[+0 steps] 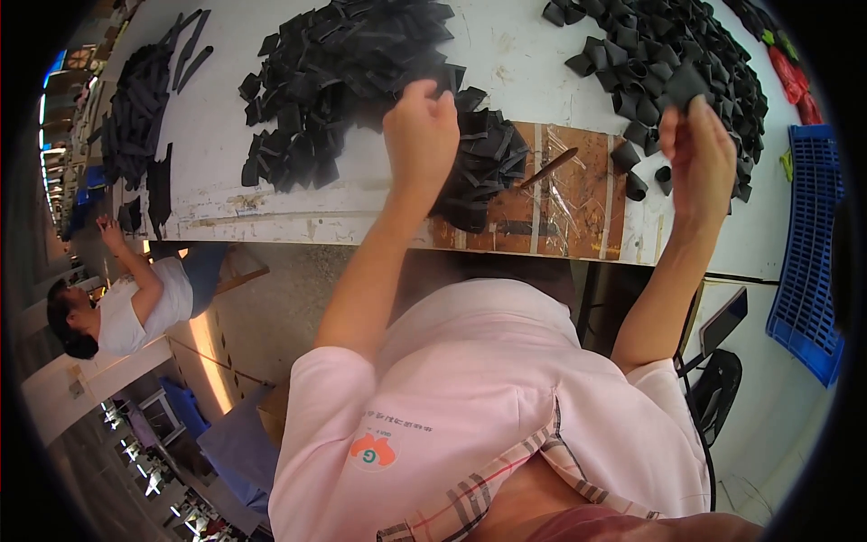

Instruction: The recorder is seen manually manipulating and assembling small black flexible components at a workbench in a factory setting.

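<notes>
My left hand [422, 135] is over the edge of a big heap of flat black fabric pieces [316, 81]. Its fingers are curled together, and whatever they may pinch is hidden. Out to the right, my right hand [701, 158] has its thumb and fingertips closed on a black fabric piece [686, 86], somewhat blurred, in front of a pile of black folded loops [632, 54]. Between the hands lies a brown board [591, 194] with tape strips across it. A smaller stack of black pieces [488, 163] covers its left part, and a slim brown blade-like tool [549, 168] rests on it.
Long black strips [135, 117] are heaped at the table's far left. A few loose loops [636, 186] lie beside the board. A blue plastic crate [804, 244] stands at the right, near red plastic bags [790, 77]. Another person [135, 303] works at the left.
</notes>
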Demonstrator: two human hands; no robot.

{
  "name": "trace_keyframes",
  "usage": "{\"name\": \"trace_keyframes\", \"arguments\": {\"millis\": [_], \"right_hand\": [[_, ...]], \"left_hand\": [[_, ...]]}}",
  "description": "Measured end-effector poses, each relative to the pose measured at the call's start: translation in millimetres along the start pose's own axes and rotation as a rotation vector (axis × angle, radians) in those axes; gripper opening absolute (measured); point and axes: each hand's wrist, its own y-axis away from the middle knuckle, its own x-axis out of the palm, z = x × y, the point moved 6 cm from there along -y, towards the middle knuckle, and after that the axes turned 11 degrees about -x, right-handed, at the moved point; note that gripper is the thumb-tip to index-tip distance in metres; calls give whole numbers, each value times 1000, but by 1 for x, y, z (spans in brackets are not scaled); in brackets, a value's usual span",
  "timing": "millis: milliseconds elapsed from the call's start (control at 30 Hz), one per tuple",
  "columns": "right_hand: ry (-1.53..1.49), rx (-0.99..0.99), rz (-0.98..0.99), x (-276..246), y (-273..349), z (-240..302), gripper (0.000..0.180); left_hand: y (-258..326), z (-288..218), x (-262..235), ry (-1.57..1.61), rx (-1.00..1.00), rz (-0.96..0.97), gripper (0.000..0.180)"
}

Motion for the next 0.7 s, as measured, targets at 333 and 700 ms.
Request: {"name": "trace_keyframes", "arguments": {"millis": [333,700], "right_hand": [[109,257,135,-5,10,-48,25],[231,446,517,49,92,-28,19]], "left_hand": [[-60,31,66,-741,41,131,19],[-4,9,-21,-238,499,51,9]]}}
